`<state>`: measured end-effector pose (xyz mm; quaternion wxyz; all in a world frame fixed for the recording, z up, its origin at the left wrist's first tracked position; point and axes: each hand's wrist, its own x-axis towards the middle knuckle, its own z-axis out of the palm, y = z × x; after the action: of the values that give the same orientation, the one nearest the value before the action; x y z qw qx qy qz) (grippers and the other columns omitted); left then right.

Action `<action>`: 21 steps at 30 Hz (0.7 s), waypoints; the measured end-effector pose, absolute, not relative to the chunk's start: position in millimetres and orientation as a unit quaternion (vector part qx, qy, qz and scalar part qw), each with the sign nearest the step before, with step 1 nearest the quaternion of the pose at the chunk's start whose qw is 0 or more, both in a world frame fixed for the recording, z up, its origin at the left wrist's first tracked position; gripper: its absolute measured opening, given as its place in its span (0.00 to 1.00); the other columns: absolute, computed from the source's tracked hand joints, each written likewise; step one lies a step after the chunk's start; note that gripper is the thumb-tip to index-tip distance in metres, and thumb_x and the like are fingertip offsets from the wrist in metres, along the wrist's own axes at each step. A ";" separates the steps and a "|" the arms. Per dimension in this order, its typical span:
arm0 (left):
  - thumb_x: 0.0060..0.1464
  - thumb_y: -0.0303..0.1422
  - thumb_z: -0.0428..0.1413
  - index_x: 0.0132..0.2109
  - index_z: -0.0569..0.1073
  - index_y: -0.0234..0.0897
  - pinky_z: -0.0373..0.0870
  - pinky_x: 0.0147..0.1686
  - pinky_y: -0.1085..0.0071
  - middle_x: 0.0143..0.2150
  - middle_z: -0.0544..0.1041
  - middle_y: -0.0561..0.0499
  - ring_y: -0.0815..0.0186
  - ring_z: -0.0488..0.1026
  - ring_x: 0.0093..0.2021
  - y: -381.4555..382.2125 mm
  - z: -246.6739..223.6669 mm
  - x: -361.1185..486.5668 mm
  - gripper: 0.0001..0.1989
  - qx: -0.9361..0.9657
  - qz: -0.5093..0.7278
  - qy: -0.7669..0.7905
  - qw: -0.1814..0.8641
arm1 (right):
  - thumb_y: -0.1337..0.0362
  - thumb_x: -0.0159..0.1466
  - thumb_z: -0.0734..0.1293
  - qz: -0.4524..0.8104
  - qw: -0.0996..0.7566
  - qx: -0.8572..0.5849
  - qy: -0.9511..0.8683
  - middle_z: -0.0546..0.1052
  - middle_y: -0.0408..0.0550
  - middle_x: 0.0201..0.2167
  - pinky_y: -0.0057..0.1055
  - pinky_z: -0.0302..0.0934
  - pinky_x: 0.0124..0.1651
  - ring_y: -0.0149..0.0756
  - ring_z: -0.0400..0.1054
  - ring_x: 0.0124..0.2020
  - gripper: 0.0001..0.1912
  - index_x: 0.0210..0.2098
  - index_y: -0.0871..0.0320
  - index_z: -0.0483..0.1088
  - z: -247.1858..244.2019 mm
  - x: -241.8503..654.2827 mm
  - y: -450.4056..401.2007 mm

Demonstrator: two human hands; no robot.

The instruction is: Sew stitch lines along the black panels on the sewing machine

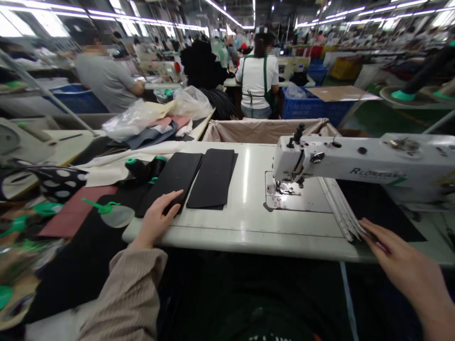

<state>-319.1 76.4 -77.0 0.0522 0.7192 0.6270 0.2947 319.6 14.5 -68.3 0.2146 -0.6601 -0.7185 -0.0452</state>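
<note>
Head view, noted from where I stood: the left hand [159, 213] lay palm down at the near end of the left stack of black panels [177, 173], fingers loosely extended, thumb apart, nothing clenched. The right stack of black panels [211, 180] sat just beside it on the bench [249, 225], its lower pieces showing askew along one edge.

The right hand [401, 253] was at the near ends of the pale strips [343, 208], fingertips at their side. A small dark reddish object [382, 245] showed at its fingers; I could not tell whether the hand grasped it, or the strips. The strips ran from beneath the arm of the sewing machine [341, 156] towards the bench's front edge, next to a black sheet [387, 208]. Thread cones [142, 168] stood beyond the left hand; a clear bottle with a green spout [117, 215] lay to its left.

Handling remarks (judgement): light, flat fingers on the left panels would steady them without fanning the layers. The strips would be best gathered by their ends and kept parallel, since a sideways push could splay them. Any pointed part of the small object should be kept off the cloth, and both hands well clear of the needle area.
</note>
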 end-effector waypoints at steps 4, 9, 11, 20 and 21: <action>0.65 0.39 0.48 0.62 0.67 0.43 0.63 0.61 0.56 0.60 0.71 0.47 0.57 0.68 0.59 77.7 -65.9 -258.7 0.20 0.747 0.342 0.563 0.087 | 0.54 0.69 0.58 -0.051 0.179 -0.664 -0.724 0.76 0.39 0.55 0.33 0.69 0.41 0.39 0.76 0.45 0.21 0.59 0.45 0.67 -62.3 336.0 13.1; 0.66 0.34 0.50 0.59 0.70 0.43 0.66 0.59 0.60 0.59 0.71 0.47 0.58 0.68 0.59 87.2 -51.8 -160.5 0.17 0.807 0.337 0.446 0.190 | 0.67 0.66 0.60 -0.036 0.211 -0.595 -0.775 0.79 0.43 0.50 0.31 0.67 0.42 0.35 0.77 0.40 0.23 0.59 0.48 0.68 -31.2 298.6 -2.8; 0.67 0.32 0.48 0.60 0.69 0.44 0.65 0.60 0.60 0.60 0.71 0.47 0.60 0.68 0.60 90.1 -43.6 -119.2 0.17 0.827 0.334 0.385 0.237 | 0.72 0.63 0.60 0.042 0.215 -0.521 -0.825 0.79 0.45 0.49 0.31 0.66 0.44 0.35 0.76 0.41 0.26 0.60 0.51 0.67 -21.1 259.4 -11.5; 0.67 0.35 0.47 0.72 0.48 0.44 0.49 0.70 0.59 0.72 0.52 0.50 0.61 0.48 0.72 75.6 -88.3 -19.0 0.30 0.945 0.100 0.219 0.219 | 0.57 0.68 0.64 0.522 0.191 -0.318 -0.768 0.81 0.45 0.43 0.26 0.66 0.47 0.33 0.75 0.43 0.15 0.50 0.55 0.75 -44.4 143.2 17.0; 0.67 0.35 0.47 0.71 0.50 0.43 0.49 0.70 0.58 0.72 0.53 0.49 0.61 0.49 0.72 71.6 -95.0 -26.9 0.29 0.942 0.098 0.249 0.203 | 0.56 0.68 0.63 0.527 0.204 -0.323 -0.760 0.81 0.45 0.43 0.26 0.66 0.47 0.33 0.75 0.43 0.16 0.50 0.55 0.75 -48.7 146.1 28.3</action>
<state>-26.9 71.6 -95.0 0.2026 0.9420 0.2491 0.0980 146.1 28.3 -48.7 0.2036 -0.3227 -0.7596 0.5267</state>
